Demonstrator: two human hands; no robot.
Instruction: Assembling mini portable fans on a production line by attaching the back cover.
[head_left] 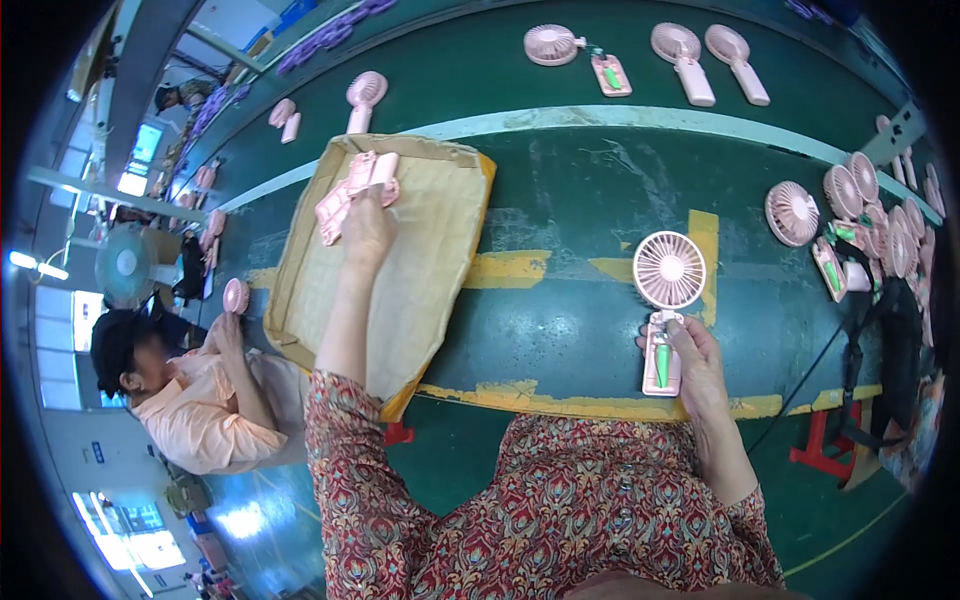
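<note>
My right hand (pixel 702 368) grips a pink handheld fan (pixel 669 272) by its handle, above the near side of the green table. The handle is open at the front, and a green cylinder, like a battery, shows inside it. My left hand (pixel 368 228) reaches over a shallow cardboard tray (pixel 430 250) at the left. Its fingers are closed on one of the pink plastic handle pieces (pixel 372 172) lying at the tray's far left. Exactly how they grip that piece is partly hidden by the hand.
Several pink fans (pixel 688 65) lie along the table's far side. More fans, some with open handles, crowd the right end (pixel 870 220). Another person (pixel 205 400) in an orange shirt works at the left with a small pink fan. A red stool (pixel 830 445) stands below the table edge.
</note>
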